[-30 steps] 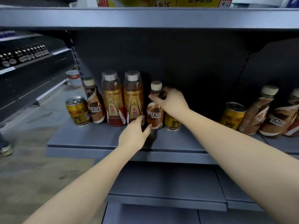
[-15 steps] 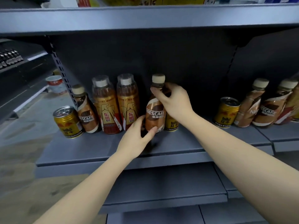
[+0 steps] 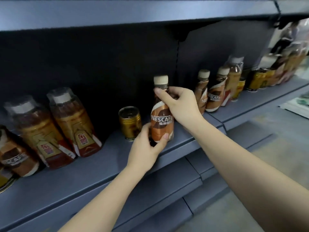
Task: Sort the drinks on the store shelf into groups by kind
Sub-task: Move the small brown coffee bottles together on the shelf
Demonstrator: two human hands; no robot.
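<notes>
Head view, close, perhaps tilted, onto shelf (image 3: 103,166)

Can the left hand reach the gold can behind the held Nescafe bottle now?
Probably not yet: the left hand grips the Nescafe bottle. The gold can stands just beside it, unblocked.

Body, head view: two bare forearms enter from the lower edge. No sleeves, cuffs or gloves visible anywhere along either arm. Left hand (image 3: 145,149): no ring, watch or band at the wrist; thumbnail short, unpainted. Right hand (image 3: 182,104): wrist likewise bare, no jewellery; nails on the fingers (image 3: 159,94) short and plain. No marks or tattoos seen on either forearm.
</notes>
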